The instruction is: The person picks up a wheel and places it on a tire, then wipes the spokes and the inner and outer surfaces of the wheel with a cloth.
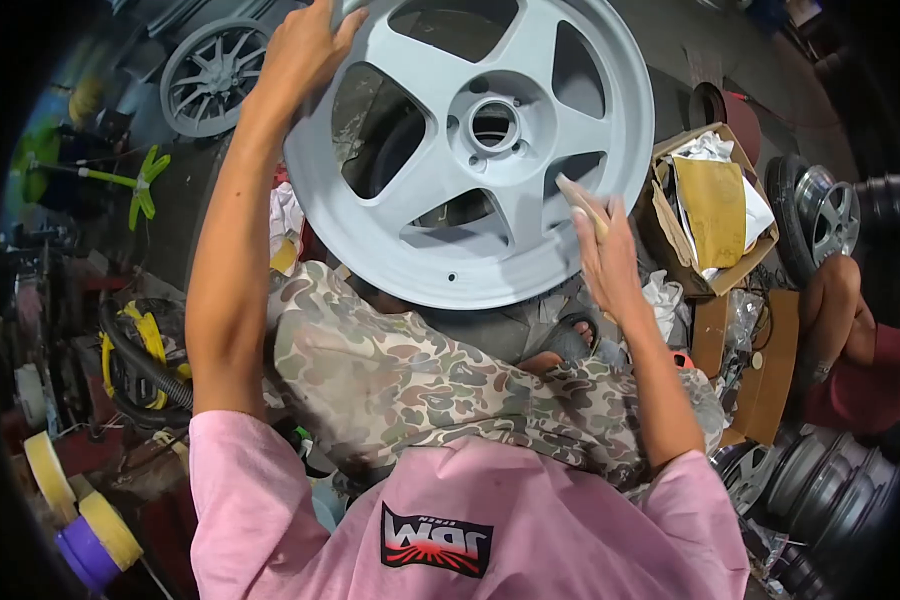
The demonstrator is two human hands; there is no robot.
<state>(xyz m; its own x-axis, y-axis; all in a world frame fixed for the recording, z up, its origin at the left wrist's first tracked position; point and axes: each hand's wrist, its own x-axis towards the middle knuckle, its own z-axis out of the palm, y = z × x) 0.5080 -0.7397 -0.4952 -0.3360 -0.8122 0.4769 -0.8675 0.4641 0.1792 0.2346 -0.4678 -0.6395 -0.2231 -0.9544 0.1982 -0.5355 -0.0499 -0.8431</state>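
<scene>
A light grey five-spoke car wheel rim [535, 130] stands tilted in front of my lap, its face towards me. My left hand [310, 42] grips its outer edge at the upper left, thumb on the near side and the other fingers partly hidden. Pinched in my right hand [610, 262] is a folded tan piece of sandpaper [582, 205], which overlaps the rim's lower right between a spoke and the lip. The centre bore and bolt holes face me, and a small valve hole shows low on the lip.
A cardboard box [765, 245] of paper scraps stands at the right. Another person's leg [832, 305] is beyond it, near a tyre and stacked rims [820, 480]. At the left are a multi-spoke wheel [213, 78], a dark hose [145, 360] and tape rolls [50, 475].
</scene>
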